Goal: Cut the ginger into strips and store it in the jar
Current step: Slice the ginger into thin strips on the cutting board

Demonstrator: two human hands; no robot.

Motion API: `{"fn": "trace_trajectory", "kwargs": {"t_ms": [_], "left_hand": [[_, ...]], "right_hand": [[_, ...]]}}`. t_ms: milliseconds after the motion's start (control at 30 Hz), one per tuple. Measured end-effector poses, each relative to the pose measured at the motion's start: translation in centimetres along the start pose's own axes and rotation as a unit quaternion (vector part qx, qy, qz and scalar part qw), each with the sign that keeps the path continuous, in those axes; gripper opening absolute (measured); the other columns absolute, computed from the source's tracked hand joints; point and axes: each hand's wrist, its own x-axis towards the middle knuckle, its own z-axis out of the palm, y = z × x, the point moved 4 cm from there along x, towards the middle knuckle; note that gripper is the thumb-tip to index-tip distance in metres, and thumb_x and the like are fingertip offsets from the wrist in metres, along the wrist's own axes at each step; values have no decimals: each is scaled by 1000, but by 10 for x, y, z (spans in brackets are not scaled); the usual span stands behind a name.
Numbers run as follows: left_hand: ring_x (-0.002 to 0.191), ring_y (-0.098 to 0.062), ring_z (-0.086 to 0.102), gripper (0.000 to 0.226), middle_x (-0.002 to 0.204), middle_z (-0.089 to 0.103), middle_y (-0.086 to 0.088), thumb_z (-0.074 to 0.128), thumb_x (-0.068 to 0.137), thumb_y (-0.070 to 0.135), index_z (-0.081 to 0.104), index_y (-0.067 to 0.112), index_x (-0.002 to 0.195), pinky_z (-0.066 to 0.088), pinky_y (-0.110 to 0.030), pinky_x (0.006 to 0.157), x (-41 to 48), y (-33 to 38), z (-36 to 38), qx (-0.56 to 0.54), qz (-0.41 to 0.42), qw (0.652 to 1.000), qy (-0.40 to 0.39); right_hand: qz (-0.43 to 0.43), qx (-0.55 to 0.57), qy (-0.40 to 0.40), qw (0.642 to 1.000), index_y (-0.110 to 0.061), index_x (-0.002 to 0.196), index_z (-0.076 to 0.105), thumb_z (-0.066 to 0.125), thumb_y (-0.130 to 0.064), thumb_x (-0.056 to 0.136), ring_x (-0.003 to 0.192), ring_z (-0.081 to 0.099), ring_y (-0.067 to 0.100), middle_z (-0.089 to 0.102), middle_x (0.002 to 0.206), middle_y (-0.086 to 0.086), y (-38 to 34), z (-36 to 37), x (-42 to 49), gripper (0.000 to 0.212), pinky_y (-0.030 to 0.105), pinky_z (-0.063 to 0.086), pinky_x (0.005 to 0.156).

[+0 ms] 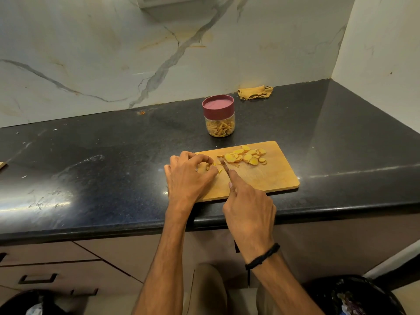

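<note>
Ginger slices [246, 155] lie heaped toward the far right of the wooden cutting board [268, 178] on the dark surface [113, 155]; the left hand [188, 176] curls its fingers [204, 158] over a few cut pieces [214, 164] at the board's left end; the right hand [248, 208] grips the knife [224, 166], forefinger along the blade, tip beside those pieces; the lidded jar [218, 115], part filled with strips, stands behind the board.

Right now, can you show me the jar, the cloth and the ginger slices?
jar [219, 127]: head view, clear wall.
cloth [254, 92]: head view, its middle.
ginger slices [246, 156]: head view, pile's middle.
</note>
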Motion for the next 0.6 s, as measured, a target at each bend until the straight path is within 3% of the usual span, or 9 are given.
{"fn": "trace_trajectory", "kwargs": {"t_ms": [167, 433, 600], "left_hand": [[108, -12, 41, 24, 118, 55, 10, 62, 87, 57, 70, 43, 105, 22, -31, 85, 0, -1, 1, -8, 1, 1000, 4], [105, -9, 38, 23, 114, 55, 13, 62, 86, 60, 72, 45, 101, 34, -35, 90, 1, -4, 1, -39, -11, 999, 1], [108, -11, 41, 21, 112, 55, 14, 64, 86, 57, 72, 45, 100, 32, -35, 90, 2, -4, 1, -37, -10, 999, 8]], "right_hand": [[-8, -4, -22, 1000, -34, 152, 22, 41, -28, 103, 77, 44, 10, 51, 87, -6, -5, 4, 0, 53, 25, 32, 68], [-19, 3, -17, 1000, -33, 152, 21, 42, -28, 103, 79, 48, 10, 53, 87, -5, -7, 6, -1, 54, 25, 36, 69], [-4, -7, -12, 1000, -33, 152, 22, 40, -29, 103, 76, 46, 10, 52, 85, -6, -4, 4, -3, 52, 25, 34, 68]]}}
